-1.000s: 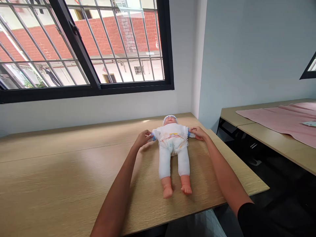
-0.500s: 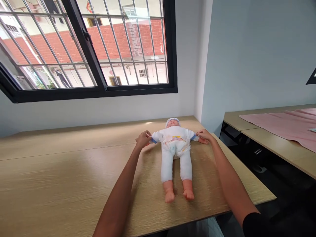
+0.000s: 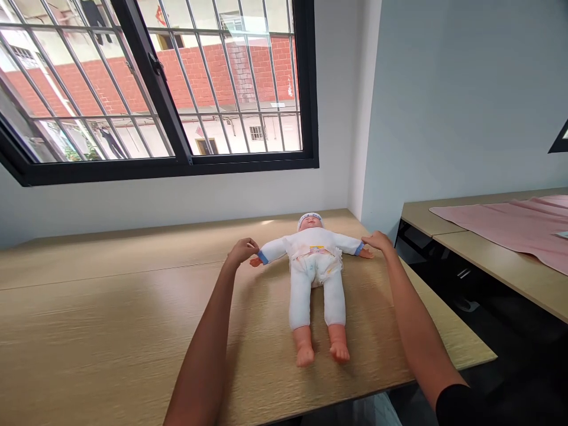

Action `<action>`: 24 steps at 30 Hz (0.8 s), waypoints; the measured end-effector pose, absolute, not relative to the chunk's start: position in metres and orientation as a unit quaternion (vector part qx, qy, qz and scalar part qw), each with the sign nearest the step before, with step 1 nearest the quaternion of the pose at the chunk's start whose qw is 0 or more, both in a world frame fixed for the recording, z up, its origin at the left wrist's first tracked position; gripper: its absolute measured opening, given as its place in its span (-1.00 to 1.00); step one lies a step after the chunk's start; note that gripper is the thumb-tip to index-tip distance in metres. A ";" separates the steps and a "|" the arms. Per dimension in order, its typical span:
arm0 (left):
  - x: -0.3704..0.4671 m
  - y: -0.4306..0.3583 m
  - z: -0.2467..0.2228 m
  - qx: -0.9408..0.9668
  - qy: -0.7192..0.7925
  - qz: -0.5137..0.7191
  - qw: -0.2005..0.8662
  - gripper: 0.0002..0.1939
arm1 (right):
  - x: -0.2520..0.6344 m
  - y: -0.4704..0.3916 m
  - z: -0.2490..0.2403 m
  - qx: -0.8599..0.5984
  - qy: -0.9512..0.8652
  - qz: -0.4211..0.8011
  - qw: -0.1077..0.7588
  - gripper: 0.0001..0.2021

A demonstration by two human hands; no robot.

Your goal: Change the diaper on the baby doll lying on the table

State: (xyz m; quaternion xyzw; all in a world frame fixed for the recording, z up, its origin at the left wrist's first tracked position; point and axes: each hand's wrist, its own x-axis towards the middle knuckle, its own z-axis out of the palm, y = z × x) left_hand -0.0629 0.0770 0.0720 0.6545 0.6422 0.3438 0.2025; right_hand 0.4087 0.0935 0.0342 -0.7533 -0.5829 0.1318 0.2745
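Note:
A baby doll [image 3: 316, 239] lies on its back on the wooden table [image 3: 133, 331], feet toward me, wearing a white long-sleeved top, a diaper [image 3: 316, 260] and a white headband. Its arms are stretched out to both sides. At the blue cuff of the sleeve [image 3: 273, 249] on the left is my left hand [image 3: 242, 251], fingers closed in a pinch. My right hand [image 3: 378, 241] pinches the blue cuff of the other sleeve [image 3: 348, 242]. Both of the doll's hands show past the cuffs, and its bare feet rest on the tabletop.
Behind the table stand a white wall and a barred window [image 3: 177, 89] with a dark frame. To the right, across a gap, is another table [image 3: 419, 218] with a pink cloth [image 3: 510, 222] on it. The table's right edge lies close beyond the doll.
Both hands have moved outward, the left one further. The doll's sleeves are now drawn out longer along its arms, with the blue cuffs nearer its hands. Its body and legs stayed in place.

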 end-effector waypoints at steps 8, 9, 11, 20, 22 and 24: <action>-0.058 0.071 0.082 0.657 0.620 0.356 0.240 -0.86 | 0.399 0.087 0.041 -0.804 -0.544 0.115 0.211 -0.70; -0.057 0.070 0.084 0.658 0.616 0.357 0.247 -0.87 | 0.399 0.087 0.041 -0.803 -0.546 0.116 0.211 -0.69; -0.056 0.067 0.086 0.659 0.608 0.360 0.259 -0.87 | 0.399 0.087 0.042 -0.803 -0.546 0.113 0.213 -0.68; -0.055 0.066 0.086 0.644 0.606 0.390 0.257 -0.78 | 0.399 0.093 0.041 -0.747 -0.602 0.161 0.232 -0.84; -0.054 0.070 0.083 0.651 0.618 0.371 0.237 -0.74 | 0.395 0.097 0.036 -0.712 -0.633 0.186 0.239 -0.88; -0.052 0.073 0.079 0.666 0.621 0.341 0.234 -0.73 | 0.390 0.102 0.029 -0.666 -0.665 0.213 0.261 -0.87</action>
